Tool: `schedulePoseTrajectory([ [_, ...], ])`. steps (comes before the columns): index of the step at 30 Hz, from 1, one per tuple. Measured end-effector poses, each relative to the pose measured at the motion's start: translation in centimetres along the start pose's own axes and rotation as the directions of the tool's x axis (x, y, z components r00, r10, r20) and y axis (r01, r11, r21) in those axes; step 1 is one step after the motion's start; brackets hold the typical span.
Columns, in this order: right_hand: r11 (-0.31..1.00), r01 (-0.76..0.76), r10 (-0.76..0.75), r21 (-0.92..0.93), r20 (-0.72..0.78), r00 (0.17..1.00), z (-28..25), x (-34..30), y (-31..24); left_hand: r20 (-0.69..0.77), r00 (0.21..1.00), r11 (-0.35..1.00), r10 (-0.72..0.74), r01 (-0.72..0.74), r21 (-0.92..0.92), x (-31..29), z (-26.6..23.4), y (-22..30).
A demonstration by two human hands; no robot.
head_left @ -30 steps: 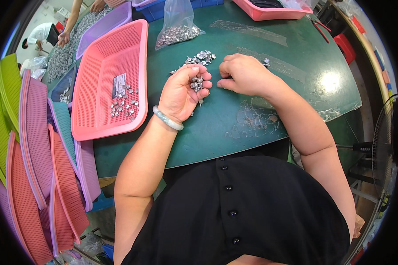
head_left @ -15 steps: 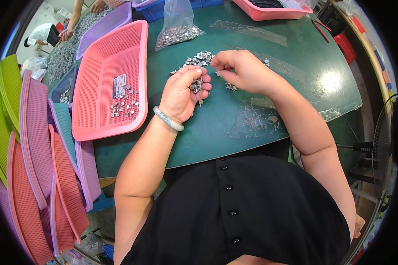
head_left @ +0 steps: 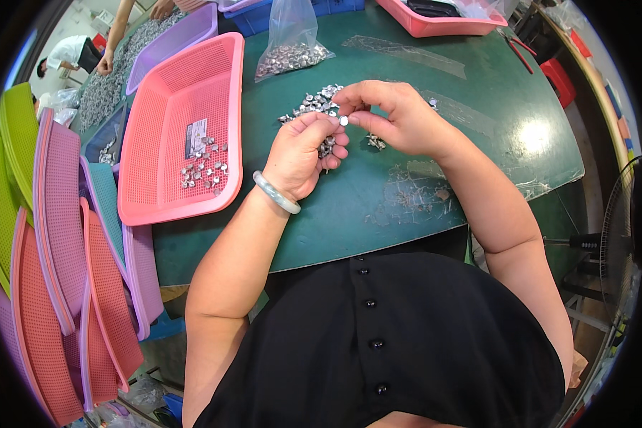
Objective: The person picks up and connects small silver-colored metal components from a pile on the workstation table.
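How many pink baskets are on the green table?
2: the near basket left of the left hand, the far basket right of the bag. Some may be hidden.

A green-topped table (head_left: 492,85) fills the middle and reaches to three o'clock, its surface scuffed and patched with clear tape (head_left: 406,57). At two o'clock a hard white glare (head_left: 542,130) of reflected light sits on it, near its curved edge. Beyond that edge, also at two, stands what looks like a red plastic stool (head_left: 558,82), with a long wood-edged bench (head_left: 586,82) behind. A dark wire-guarded fan (head_left: 615,235) stands at three o'clock. At ten, a pale wall (head_left: 70,27) closes the room, brightly lit. Toward eight, grey floor (head_left: 165,353) shows dimly.
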State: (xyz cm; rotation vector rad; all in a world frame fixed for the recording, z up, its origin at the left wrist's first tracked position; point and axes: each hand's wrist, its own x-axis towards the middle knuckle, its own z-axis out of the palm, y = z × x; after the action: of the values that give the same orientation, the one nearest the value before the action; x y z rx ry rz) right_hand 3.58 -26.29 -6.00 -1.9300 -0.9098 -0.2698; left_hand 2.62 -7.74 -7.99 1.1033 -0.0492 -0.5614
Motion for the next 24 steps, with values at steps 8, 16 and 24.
schedulePoseTrajectory([
  [8,0.976,-0.219,0.220,-0.018,0.070,0.973,-0.48,-0.12,0.36,-0.056,0.998,1.000,0.013,-0.012,0.007,-0.06,0.28,0.07],
  [16,0.964,-0.265,0.260,0.024,0.132,0.957,-0.58,-0.10,-0.05,-0.059,0.998,0.999,0.033,-0.031,0.024,-0.03,0.29,0.06],
  [24,0.975,-0.220,0.219,-0.003,0.114,0.969,-0.40,-0.17,0.10,-0.061,0.994,0.992,0.087,-0.081,0.097,-0.05,0.30,-0.12],
])
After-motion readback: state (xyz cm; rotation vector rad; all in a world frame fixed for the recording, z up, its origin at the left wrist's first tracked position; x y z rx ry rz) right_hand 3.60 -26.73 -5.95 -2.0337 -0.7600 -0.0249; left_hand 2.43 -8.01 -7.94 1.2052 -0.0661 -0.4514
